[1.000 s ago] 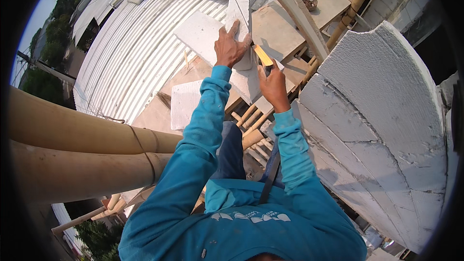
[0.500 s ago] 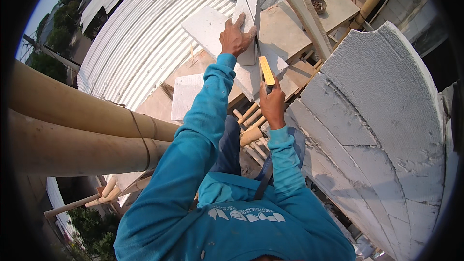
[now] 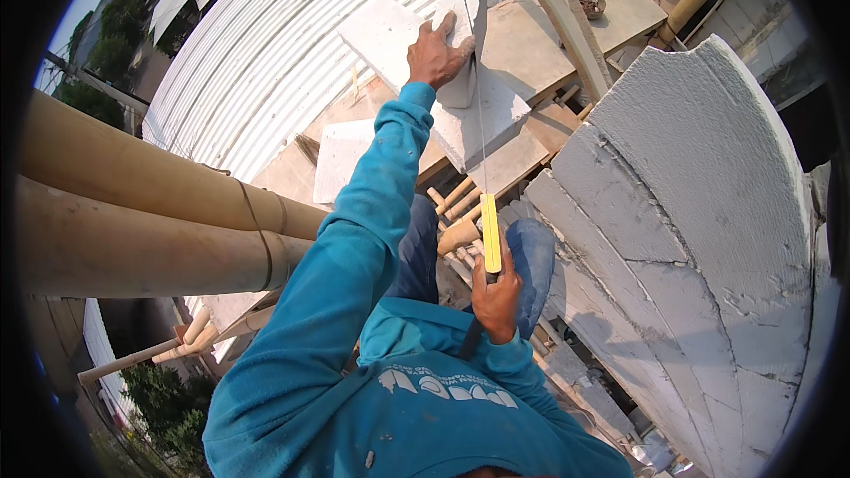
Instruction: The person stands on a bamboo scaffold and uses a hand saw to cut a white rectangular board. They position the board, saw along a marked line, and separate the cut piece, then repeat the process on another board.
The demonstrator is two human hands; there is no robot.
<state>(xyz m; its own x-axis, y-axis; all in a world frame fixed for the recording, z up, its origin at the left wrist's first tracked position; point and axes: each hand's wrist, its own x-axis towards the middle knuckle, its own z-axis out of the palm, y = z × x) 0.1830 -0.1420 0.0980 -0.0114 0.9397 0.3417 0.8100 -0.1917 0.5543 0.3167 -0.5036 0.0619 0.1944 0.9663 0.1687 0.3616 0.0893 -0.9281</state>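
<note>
My left hand (image 3: 436,55) grips a white lightweight concrete block (image 3: 459,91) from above, its fingers and thumb spread over the sides. The block rests on a larger white slab (image 3: 376,31). In my right hand (image 3: 498,305), close to my knees, is the yellow handle of a hand saw (image 3: 491,232). The saw's thin blade stretches away from me, edge-on, and its far part lies along the block, just right of my left hand. How deep the blade sits in the block I cannot tell.
To the right stands a curved wall of white blocks (image 3: 691,168). Thick bamboo poles (image 3: 159,252) cross at the left. Boards (image 3: 522,49) lie under the slab, and a wooden beam (image 3: 562,26) slants past them. A small bowl (image 3: 591,3) sits farther back. Corrugated roofing (image 3: 257,62) spreads beyond.
My right hand has drawn the saw back toward my body, so more of the blade shows between handle and block. My left hand stays on the block.
</note>
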